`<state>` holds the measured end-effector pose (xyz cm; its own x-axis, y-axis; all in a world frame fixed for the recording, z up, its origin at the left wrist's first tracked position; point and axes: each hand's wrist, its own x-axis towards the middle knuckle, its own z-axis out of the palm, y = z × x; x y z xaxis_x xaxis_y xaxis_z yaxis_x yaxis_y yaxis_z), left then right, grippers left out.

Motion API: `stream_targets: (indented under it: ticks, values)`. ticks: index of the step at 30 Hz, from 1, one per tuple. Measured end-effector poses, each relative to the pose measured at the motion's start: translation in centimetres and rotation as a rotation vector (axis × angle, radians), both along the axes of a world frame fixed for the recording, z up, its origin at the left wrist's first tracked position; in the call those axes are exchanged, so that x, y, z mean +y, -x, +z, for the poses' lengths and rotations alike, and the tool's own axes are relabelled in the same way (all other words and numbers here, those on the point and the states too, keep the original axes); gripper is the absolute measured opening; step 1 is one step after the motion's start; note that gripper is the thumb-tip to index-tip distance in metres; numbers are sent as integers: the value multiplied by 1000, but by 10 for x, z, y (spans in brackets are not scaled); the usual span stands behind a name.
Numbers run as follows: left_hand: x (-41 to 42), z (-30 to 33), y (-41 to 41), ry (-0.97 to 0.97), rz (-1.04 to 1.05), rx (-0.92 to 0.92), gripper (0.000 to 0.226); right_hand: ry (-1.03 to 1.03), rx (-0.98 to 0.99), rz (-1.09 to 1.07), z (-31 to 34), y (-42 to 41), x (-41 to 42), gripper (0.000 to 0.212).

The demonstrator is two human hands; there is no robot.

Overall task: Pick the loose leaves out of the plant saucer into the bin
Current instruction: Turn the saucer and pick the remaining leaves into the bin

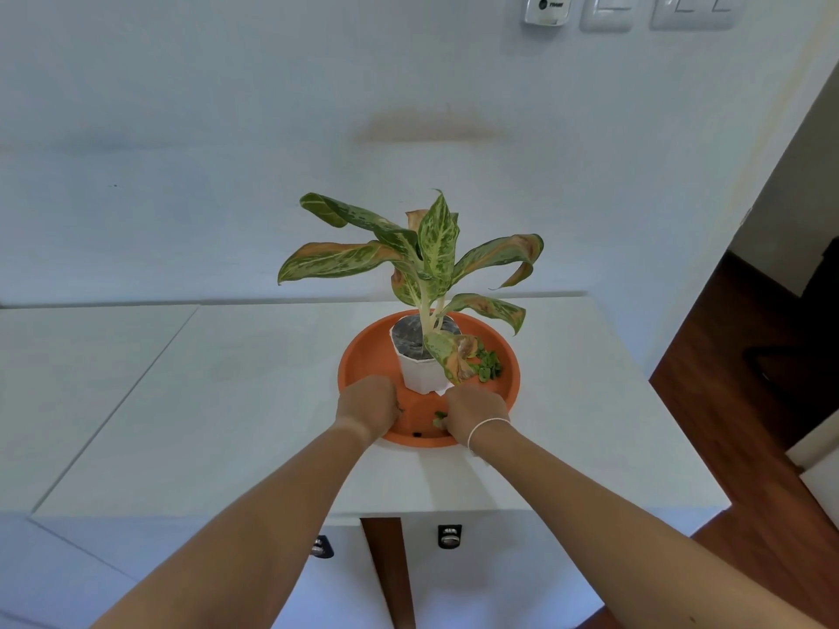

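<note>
An orange plant saucer sits on a white cabinet top and holds a white pot with a leafy plant. A small heap of loose green leaves lies in the saucer to the right of the pot. My left hand is over the saucer's near left part, fingers curled down; what it holds is hidden. My right hand is over the near right part and pinches small green leaf pieces. No bin is in view.
The white cabinet top spreads to the left and front of the saucer. Its right edge drops to a dark wooden floor. A white wall with switches stands behind. Two dark handles sit on the cabinet front below.
</note>
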<state>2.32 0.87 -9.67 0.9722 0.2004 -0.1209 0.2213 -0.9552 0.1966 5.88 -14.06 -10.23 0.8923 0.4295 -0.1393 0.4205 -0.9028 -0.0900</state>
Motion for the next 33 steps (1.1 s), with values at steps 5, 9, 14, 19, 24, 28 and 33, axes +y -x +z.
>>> stream_targets:
  ticks: [5, 9, 14, 19, 24, 28, 33]
  values:
    - [0, -4, 2, -60, -57, -35, 22, 33, -20, 38, 1, -3, -4, 29]
    - [-1, 0, 5, -18, -78, -31, 31, -11, 31, -16, 3, -7, -9, 29]
    - [-2, 15, 5, 333, 15, -97, 36, -419, 335, -202, 18, -20, -22, 30]
    - [-1, 18, -3, 934, 383, -135, 35, -1063, 760, -606, 19, -22, -41, 34]
    - [2, 16, 0, 1290, 515, -86, 30, -1454, 973, -767, 12, -20, -52, 26]
    - [0, 14, 1, 1390, 566, -80, 24, -1626, 1061, -784, 10, -21, -55, 30]
    - [-3, 15, 2, 1422, 611, -66, 28, -1743, 1129, -763, 11, -19, -54, 24]
